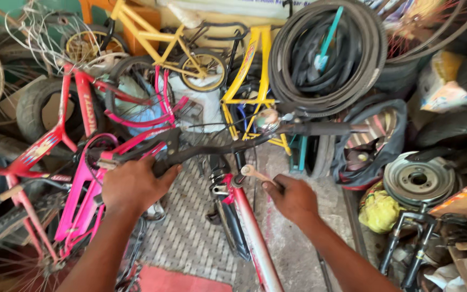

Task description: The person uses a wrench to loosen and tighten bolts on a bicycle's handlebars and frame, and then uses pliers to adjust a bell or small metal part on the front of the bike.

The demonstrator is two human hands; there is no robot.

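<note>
My left hand grips the left side of a black bicycle handlebar that runs across the middle of the view. A round chrome bell sits on the bar near its stem. My right hand is closed on a spanner, whose head rests at the stem clamp on top of the red and white bicycle frame. The black front tyre shows below the stem.
A pink bicycle and a red bicycle crowd the left. Yellow bicycle frames stand behind. Coiled black tyres hang at the upper right. A metal hub disc and a yellow bag lie at the right.
</note>
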